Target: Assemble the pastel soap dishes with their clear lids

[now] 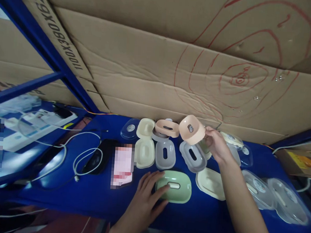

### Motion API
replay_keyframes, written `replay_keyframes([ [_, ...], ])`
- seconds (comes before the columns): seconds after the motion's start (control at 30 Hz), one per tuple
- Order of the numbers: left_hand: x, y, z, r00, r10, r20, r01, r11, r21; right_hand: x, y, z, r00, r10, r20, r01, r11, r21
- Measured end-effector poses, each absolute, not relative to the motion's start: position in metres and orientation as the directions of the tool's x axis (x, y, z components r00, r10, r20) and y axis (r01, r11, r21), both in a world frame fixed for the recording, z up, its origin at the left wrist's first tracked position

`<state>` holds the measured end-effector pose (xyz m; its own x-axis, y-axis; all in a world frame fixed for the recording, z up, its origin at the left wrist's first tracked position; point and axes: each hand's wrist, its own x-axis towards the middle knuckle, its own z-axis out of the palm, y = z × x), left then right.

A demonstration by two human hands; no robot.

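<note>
A green oval dish (185,190) with a cream slotted insert lies near the front edge of the blue table. My left hand (151,191) rests on its left side, fingers spread, one fingertip at the insert. Farther back, my right hand (217,143) grips the edge of a peach dish (190,129), held tilted above a grey dish (193,157). Another grey dish (165,155) and a cream dish (144,153) sit left of it. A second peach dish (166,127) lies behind them. Beside my right forearm is a cream tray (209,183).
Clear plastic lids (287,202) lie at the right, and another clear lid (130,128) at the back left. A phone (123,165), white cables (64,146) and a power strip (36,130) are at the left. Cardboard (138,59) stands behind the blue table (87,196).
</note>
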<state>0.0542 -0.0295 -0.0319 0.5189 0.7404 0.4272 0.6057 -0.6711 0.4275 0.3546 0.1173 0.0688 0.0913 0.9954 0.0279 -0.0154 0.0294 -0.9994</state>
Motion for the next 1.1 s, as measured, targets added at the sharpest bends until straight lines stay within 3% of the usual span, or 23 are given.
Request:
replay_keyframes([
  [0.13,0.069,-0.001,-0.008,0.456,0.743,0.491,0.617,-0.661,0.427,0.338,0.108,0.07,-0.087,0.996,-0.005,0.157,0.009,-0.988],
  [0.23,0.084,0.031,0.01,0.457,0.708,0.538,0.632,-0.684,0.363,0.32,0.094,0.071,-0.267,0.963,0.04,0.244,0.107,-0.964],
  [0.33,0.091,0.054,0.022,0.473,0.7,0.534,0.643,-0.689,0.334,0.308,0.082,0.073,-0.365,0.927,0.09,0.229,0.183,-0.956],
  [0.4,0.092,0.062,0.026,0.474,0.714,0.516,0.623,-0.686,0.377,0.308,0.08,0.076,-0.385,0.919,0.084,0.182,0.165,-0.969],
  [0.53,0.092,0.071,0.023,0.353,0.744,0.568,0.574,-0.651,0.497,0.319,0.087,0.085,-0.243,0.969,0.036,-0.01,0.035,-0.999],
  [0.67,0.098,0.078,0.018,0.284,0.772,0.568,0.591,-0.608,0.53,0.337,0.082,0.096,-0.062,0.998,0.006,-0.124,-0.002,-0.992],
  [0.9,0.079,0.056,0.005,0.493,0.764,0.416,0.713,-0.629,0.31,0.354,0.002,0.074,-0.021,0.999,-0.045,-0.24,-0.049,-0.969],
  [1.1,0.063,0.037,-0.002,0.51,0.762,0.399,0.655,-0.644,0.395,0.334,-0.044,0.018,0.045,0.959,-0.28,-0.482,-0.225,-0.847],
])
